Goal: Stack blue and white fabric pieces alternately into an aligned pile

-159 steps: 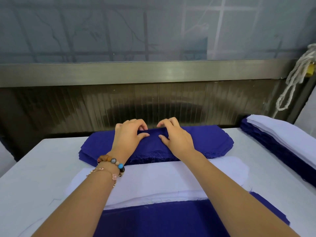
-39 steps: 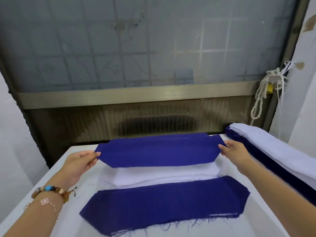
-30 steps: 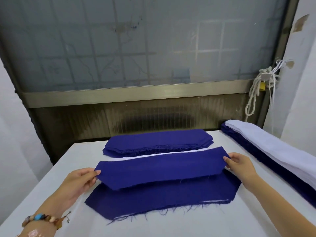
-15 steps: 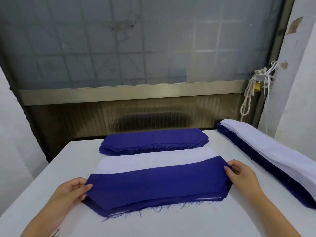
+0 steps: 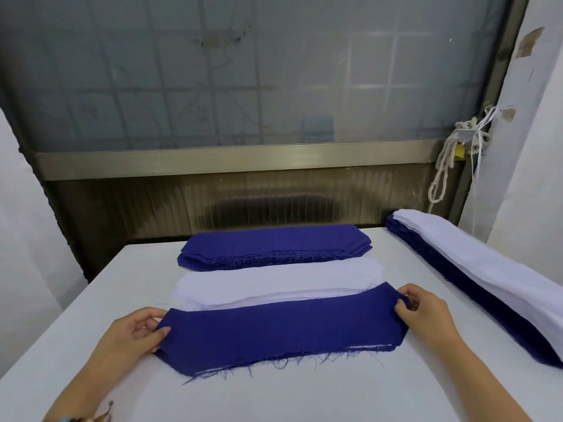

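A blue fabric piece point(image 5: 283, 327), long with clipped corners and a frayed, thready near edge, lies flat on top of the pile toward the near edge of the counter point(image 5: 91, 300), about midway between its left and right edges. A sliver of white fabric point(image 5: 368, 347) peeks out from under its near right corner, so the layers below are not quite flush there.

The left hand point(image 5: 134, 333) grips the piece's left end, thumb on top and fingers curled at the edge. The right hand point(image 5: 426, 315) pinches the right end, where the cloth bunches slightly between thumb and fingers. The piece spans the gap between the two hands.

Just beyond it lies a stack of white pieces point(image 5: 274, 281), touching or slightly tucked under its far edge. Behind that, near the far edge of the counter, sits a stack of blue pieces point(image 5: 274, 243) with fraying along its near side. Along the right edge runs a taller mixed pile point(image 5: 475, 269), blue below and white on top.

The counter is plain white and smooth. Behind it stands a dark ribbed panel point(image 5: 243, 199), a dull metal rail point(image 5: 243, 158) and a frosted window point(image 5: 243, 71) showing a faint grid. A knotted white rope point(image 5: 441, 178) hangs at the right, beside a pale wall point(image 5: 533, 132) with chipped paint.
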Tool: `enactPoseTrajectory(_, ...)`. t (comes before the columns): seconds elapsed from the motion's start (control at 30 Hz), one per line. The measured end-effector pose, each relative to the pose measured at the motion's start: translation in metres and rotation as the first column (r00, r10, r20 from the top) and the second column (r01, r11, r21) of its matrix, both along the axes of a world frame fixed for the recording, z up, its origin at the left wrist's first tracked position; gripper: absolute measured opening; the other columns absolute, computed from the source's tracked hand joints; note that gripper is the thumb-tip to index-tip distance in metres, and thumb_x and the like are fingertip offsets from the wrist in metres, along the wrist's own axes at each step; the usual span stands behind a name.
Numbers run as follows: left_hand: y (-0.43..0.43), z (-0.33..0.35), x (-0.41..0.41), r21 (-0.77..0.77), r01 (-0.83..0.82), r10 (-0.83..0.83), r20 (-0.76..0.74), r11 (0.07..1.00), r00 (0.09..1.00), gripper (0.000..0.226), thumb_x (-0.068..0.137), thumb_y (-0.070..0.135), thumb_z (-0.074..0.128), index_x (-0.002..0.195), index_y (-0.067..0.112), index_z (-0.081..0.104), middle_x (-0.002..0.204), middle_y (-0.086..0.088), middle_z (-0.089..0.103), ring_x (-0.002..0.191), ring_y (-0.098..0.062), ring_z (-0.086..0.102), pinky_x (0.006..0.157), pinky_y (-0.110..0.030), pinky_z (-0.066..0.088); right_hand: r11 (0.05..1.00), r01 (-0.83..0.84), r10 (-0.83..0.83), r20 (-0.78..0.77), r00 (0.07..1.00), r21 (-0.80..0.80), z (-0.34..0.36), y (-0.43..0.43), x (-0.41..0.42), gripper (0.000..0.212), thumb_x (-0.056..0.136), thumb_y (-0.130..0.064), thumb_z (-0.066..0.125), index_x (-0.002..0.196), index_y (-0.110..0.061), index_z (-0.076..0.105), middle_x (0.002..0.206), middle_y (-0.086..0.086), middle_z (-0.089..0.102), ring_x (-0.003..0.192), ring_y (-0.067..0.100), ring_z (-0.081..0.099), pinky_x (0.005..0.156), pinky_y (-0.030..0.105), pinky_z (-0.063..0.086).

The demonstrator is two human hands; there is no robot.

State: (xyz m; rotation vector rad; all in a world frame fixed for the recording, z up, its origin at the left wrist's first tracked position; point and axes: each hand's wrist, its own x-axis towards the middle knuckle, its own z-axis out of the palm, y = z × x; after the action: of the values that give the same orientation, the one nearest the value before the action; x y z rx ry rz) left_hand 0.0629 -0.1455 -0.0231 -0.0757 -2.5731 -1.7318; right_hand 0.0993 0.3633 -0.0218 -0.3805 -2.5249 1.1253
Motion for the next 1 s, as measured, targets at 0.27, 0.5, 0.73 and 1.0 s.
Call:
enactPoseTrajectory(0.27,0.0049,-0.0013,0.0003,-0.097,-0.121,0.106,-0.151,0.988,0.983,0.015,0.09,0.014,0.066,0.087,0.028,0.073,0.065,-0.005,0.066,0.05,-0.01,0.058,0.053,-0.014,0.048,0.999,0.019,-0.02,-0.046,0.999,-0.033,-0.0022,0.0009,-0.0035,0.017,0.093,-0.022,0.062,0.076,-0.021,0.063,0.072,-0.001,0.067,0.072,0.019,0.062,0.061,0.026,0.047)
enactPoseTrajectory(0.5,0.0043,-0.0021,0.0005,-0.151,-0.116,0.091,-0.165,0.982,0.982,0.02,0.09,0.008,0.065,0.093,0.027,0.071,0.065,-0.005,0.066,0.056,-0.016,0.06,0.052,-0.018,0.049,0.996,0.065,-0.068,-0.044,0.997,-0.068,-0.003,0.0028,-0.0045,0.015,0.091,-0.016,0.061,0.078,-0.022,0.063,0.071,0.001,0.067,0.071,0.019,0.061,0.058,0.025,0.043)
enactPoseTrajectory(0.73,0.0047,-0.0036,0.0004,-0.193,-0.126,0.092,-0.18,0.973,0.979,0.02,0.089,0.006,0.066,0.083,0.024,0.073,0.063,-0.004,0.066,0.056,-0.014,0.059,0.053,-0.015,0.048,1.0,0.03,-0.03,-0.017,0.999,0.005,-0.0032,0.001,-0.004,0.016,0.088,-0.008,0.061,0.088,-0.024,0.061,0.064,0.006,0.062,0.066,0.02,0.059,0.056,0.023,0.042)
enactPoseTrajectory(1.0,0.0085,-0.0032,0.0005,-0.198,-0.124,0.08,-0.218,0.972,0.973,0.021,0.089,0.016,0.068,0.079,0.034,0.073,0.071,0.005,0.07,0.063,-0.009,0.061,0.055,-0.012,0.047,0.999,0.031,-0.03,-0.028,0.999,0.026,-0.0046,0.0012,-0.0043,0.019,0.086,-0.007,0.061,0.09,-0.025,0.059,0.061,0.003,0.059,0.064,0.016,0.057,0.054,0.02,0.039)
